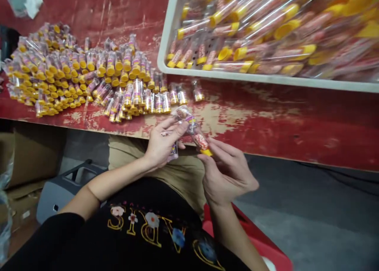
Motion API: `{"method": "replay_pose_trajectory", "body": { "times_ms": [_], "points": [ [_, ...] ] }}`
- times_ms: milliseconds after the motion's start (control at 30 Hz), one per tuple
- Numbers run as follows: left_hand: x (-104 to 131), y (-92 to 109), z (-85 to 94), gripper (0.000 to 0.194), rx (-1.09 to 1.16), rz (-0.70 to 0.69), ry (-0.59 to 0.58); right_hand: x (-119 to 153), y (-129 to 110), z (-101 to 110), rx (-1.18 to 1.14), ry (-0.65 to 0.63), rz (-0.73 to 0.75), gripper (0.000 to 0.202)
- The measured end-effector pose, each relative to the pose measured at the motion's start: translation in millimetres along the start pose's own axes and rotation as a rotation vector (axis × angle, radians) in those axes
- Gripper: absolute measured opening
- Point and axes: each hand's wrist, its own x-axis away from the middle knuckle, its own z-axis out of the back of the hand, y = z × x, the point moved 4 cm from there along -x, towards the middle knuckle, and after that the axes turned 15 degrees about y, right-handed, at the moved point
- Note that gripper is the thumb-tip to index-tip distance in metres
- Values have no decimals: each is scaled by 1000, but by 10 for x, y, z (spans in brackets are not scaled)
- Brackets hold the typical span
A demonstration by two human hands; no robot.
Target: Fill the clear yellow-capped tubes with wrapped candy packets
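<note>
My left hand point(164, 141) is closed round some clear printed plastic sleeves point(174, 153), with one sleeve's mouth held up between thumb and fingers. In my right hand point(223, 170) I pinch the yellow-capped end of a small clear tube point(201, 141) holding red and white pieces. The tube slants up to the left, and its far end meets the sleeve point(189, 117) at my left fingertips. How far it is inside the sleeve I cannot tell. Just beyond my hands, a wrapped tube point(197, 90) stands on the red table.
Several wrapped yellow-capped tubes point(112, 66) are massed on the worn red table point(266, 117) at left. A white tray point(266, 79) of unwrapped tubes lies at the upper right. Below are a grey machine point(68, 188), a cardboard box point(35, 156) and a red stool point(251, 231).
</note>
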Motion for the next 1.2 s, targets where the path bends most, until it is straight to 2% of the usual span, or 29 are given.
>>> {"method": "replay_pose_trajectory", "body": {
  "times_ms": [100,233,367,400,500,567,700,767,967,1100,1200],
  "points": [
    [25,39,7,62,34,7,-59,38,24,-18,-55,-2,-92,24],
    [-3,82,35,63,1,50,-89,12,-59,9,46,-9,66,28],
    [-16,93,89,55,-25,7,0,34,-69,1,147,-36,197,29],
    [-13,87,96,53,-24,-15,19,48,-36,-11,123,-43,150,27],
    [-4,25,92,52,-32,2,-14,92,102,-45,-98,-32,-182,23],
    [-1,-19,88,56,-36,58,-74,94,104,-56,-181,-47,-253,24],
    [26,-7,113,71,-57,118,-148,3,-39,-41,-57,-193,-84,42],
    [65,20,121,80,-83,131,-184,-52,-98,-30,14,-223,2,47],
    [177,33,115,82,-120,117,-326,-132,-169,-34,125,-132,65,31],
    [156,0,143,84,-123,126,-327,-145,-201,-50,197,-171,157,26],
    [134,-9,155,87,-118,132,-315,-143,-217,-39,222,-137,270,30]
  ]
}}
